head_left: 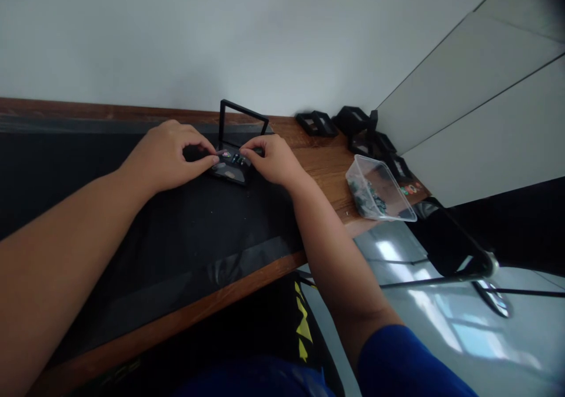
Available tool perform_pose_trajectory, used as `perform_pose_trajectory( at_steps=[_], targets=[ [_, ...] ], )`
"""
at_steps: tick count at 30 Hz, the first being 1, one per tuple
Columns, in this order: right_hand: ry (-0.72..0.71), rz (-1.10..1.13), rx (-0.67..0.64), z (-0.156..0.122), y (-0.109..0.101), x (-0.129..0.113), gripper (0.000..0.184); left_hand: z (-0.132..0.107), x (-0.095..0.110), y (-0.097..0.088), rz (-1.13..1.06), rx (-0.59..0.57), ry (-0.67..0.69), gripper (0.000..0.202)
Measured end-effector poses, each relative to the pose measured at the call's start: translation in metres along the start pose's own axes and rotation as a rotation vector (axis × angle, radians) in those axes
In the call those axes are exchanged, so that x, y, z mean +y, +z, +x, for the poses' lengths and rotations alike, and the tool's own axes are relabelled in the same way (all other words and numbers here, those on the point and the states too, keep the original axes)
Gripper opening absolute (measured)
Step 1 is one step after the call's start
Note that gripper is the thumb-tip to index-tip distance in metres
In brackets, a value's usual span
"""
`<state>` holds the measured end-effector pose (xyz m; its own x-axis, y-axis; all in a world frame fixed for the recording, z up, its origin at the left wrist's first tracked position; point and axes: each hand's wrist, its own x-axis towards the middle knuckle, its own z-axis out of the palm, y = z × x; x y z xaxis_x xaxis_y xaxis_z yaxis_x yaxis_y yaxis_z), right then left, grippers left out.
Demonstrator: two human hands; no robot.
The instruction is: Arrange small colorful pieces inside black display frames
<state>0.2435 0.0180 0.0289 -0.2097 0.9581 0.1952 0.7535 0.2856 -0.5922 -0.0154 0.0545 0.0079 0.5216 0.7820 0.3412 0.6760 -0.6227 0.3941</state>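
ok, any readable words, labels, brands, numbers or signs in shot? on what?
None that I can read.
Faint pale marks, dark area below the table edge, lower left: too dim to read; can't tell if they're letters.
Yellow shapes, black surface below the table: no legible characters.
Open black frame at the hands, clear plastic box: no lettering I can make out.

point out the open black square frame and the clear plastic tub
Open black square frame (245, 111): head view, top bar of the upright half
Clear plastic tub (391, 186): head view, right-hand side wall
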Motion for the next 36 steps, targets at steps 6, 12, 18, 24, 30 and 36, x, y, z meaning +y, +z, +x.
perform_pose_trajectory(
  at_steps=[6, 12, 18, 24, 30, 36],
  targets=[
    [-0.005, 0.001, -0.01, 0.0, 0.0, -0.002, 0.021, 0.001, -0.006, 0.002, 0.011, 0.031, -0.032, 0.064],
    [-0.031, 0.023, -0.069, -0.001, 0.005, -0.004, 0.022, 0.002, -0.008, 0.008, -0.028, 0.012, 0.002, 0.061],
    [-0.065, 0.012, -0.08, -0.003, 0.009, -0.006, 0.025, 0.002, -0.011, 0.016, -0.067, 0.031, 0.021, 0.07],
    [-0.076, -0.021, -0.086, -0.004, 0.009, -0.007, 0.029, 0.004, -0.014, 0.022, -0.058, 0.057, 0.1, 0.044],
    [-0.074, -0.035, -0.071, -0.004, 0.008, -0.007, 0.027, 0.004, -0.017, 0.027, -0.091, 0.12, 0.133, 0.035],
    [-0.052, -0.046, -0.045, -0.004, 0.004, -0.007, 0.024, 0.005, -0.014, 0.027, -0.04, 0.073, 0.202, 0.04]
  ],
)
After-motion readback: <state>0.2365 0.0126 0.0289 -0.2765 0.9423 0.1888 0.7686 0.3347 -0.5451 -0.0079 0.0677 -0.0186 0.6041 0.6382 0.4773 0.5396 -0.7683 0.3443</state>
